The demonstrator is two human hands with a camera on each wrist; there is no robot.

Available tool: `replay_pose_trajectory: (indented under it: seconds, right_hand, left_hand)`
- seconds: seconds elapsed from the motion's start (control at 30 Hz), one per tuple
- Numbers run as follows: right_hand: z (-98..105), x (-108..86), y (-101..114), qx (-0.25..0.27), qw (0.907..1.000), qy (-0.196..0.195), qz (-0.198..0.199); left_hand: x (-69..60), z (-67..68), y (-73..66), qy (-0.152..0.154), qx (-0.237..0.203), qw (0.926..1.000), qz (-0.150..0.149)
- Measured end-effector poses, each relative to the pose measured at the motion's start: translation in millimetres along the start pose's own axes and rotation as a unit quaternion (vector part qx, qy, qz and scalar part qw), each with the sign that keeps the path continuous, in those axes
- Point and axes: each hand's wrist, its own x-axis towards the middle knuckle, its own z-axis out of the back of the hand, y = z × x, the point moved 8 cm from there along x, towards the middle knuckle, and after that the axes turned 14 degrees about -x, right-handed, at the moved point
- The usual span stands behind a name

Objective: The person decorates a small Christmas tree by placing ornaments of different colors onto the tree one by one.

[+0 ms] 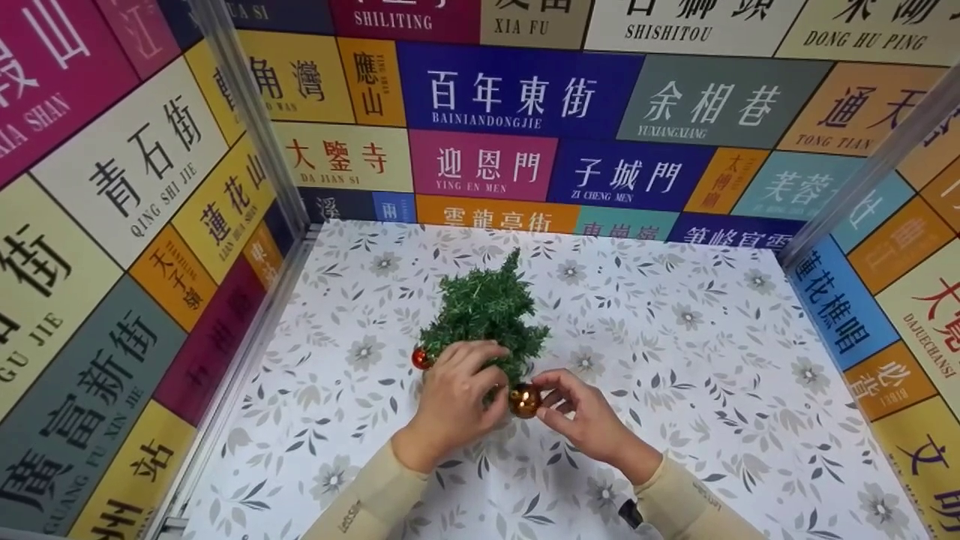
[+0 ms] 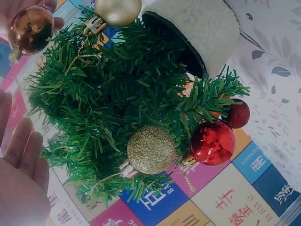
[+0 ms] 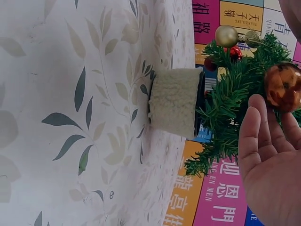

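Note:
A small green artificial Christmas tree (image 1: 487, 300) stands before me, its pale fleecy base (image 3: 174, 101) showing in the right wrist view. My right hand (image 1: 589, 416) pinches a shiny copper bauble (image 1: 525, 401) at the tree's near right side. Close by, my left hand (image 1: 461, 390) is at the front branches; its fingers look loosely bent in the left wrist view, with nothing seen between them. Other baubles hang on the tree: a glittery gold one (image 2: 150, 149), a shiny red one (image 2: 213, 142), a dark red one (image 2: 238, 113) and a pale gold one (image 2: 117, 10).
A white tablecloth (image 1: 660, 352) with grey leaves and flowers covers the table. Colourful panels (image 1: 517, 90) with street names enclose the back and both sides, with metal posts (image 1: 255, 112) at the corners. A small dark object (image 1: 630, 514) lies beside the right sleeve.

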Motion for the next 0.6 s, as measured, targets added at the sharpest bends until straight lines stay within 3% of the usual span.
replay_pose_trajectory:
  seconds: [0.13,0.3,0.47,0.6]
  right_hand:
    - [0.3,1.3,1.1,-0.010,0.9997,-0.003,0.021]
    - [1.2,4.3,-2.5,-0.057,0.9953,-0.037,0.068]
    - [1.9,10.6,9.7,-0.134,0.9788,-0.091,0.125]
    - [0.7,14.2,20.3,-0.159,0.9667,-0.131,0.152]
  left_hand:
    - [1.1,-0.5,0.2,0.002,-0.003,1.0000,-0.005]
    - [1.2,-1.6,0.2,0.000,-0.001,0.9999,-0.014]
    - [0.2,-2.2,1.0,-0.005,-0.003,0.9998,-0.017]
    - [0.0,-3.0,0.6,-0.009,-0.005,0.9998,-0.015]
